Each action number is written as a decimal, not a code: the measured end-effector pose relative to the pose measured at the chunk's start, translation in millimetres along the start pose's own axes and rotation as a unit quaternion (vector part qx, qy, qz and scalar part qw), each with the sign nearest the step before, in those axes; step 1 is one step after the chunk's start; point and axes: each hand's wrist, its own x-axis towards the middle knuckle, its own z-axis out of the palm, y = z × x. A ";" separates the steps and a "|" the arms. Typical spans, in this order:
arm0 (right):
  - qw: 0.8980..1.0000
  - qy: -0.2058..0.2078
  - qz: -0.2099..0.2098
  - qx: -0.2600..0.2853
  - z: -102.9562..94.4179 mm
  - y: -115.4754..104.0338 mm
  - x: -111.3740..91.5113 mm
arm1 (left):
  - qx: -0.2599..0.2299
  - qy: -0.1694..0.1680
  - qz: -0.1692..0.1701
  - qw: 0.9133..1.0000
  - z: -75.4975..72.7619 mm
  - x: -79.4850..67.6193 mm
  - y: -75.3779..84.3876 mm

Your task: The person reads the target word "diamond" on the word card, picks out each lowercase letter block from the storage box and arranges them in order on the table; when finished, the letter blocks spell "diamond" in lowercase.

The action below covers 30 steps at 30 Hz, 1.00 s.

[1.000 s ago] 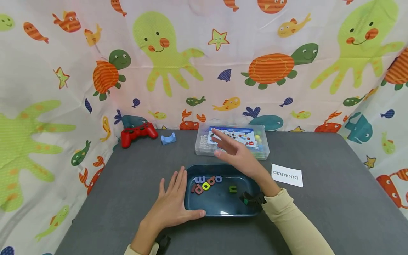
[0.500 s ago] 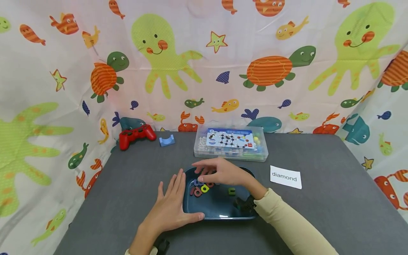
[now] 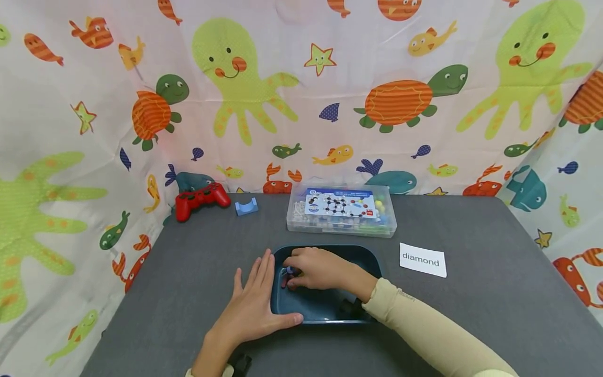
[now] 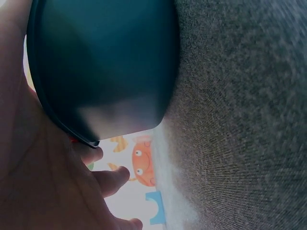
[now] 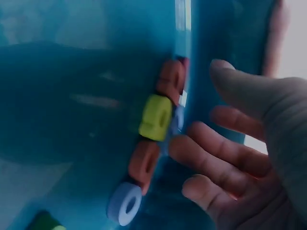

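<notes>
A dark blue tray (image 3: 306,311) stands on the grey table. My left hand (image 3: 256,303) lies against its left side with straight fingers, the thumb along the front rim. Inside the tray, my right hand (image 3: 320,267) reaches down over a cluster of small letters, covering most of them in the head view. Its loosely bent fingers (image 5: 211,153) come close to a purple letter (image 5: 178,120) in the right wrist view, with thumb and fingers apart. Beside it run a yellow letter (image 5: 155,117), two reddish-brown letters (image 5: 144,162) and a lilac ring-shaped letter (image 5: 124,203). A green letter (image 5: 45,222) lies separately.
Behind the tray is a clear plastic box (image 3: 341,226) with a printed label. To its right lies a white card (image 3: 422,260) reading "diamond". A red game controller (image 3: 202,200) and a light blue block (image 3: 246,207) sit at the back left, before a patterned curtain (image 3: 301,104).
My right hand has come down from above the tray's back edge, moving left and into the tray over the letters. The left hand keeps its place at the tray's side.
</notes>
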 end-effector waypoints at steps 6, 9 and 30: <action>0.996 -0.007 -0.039 -0.081 4.7 -2.8 3.4 | -0.009 0.008 0.007 1.000 -2.1 -0.8 0.8; 0.995 -0.005 -0.044 -0.094 7.2 -1.8 3.2 | -0.008 0.007 0.006 1.000 -2.5 -0.9 1.7; 0.995 0.021 -0.093 -0.043 21.2 15.4 3.5 | -0.017 -0.002 0.000 1.000 -2.5 -1.0 1.4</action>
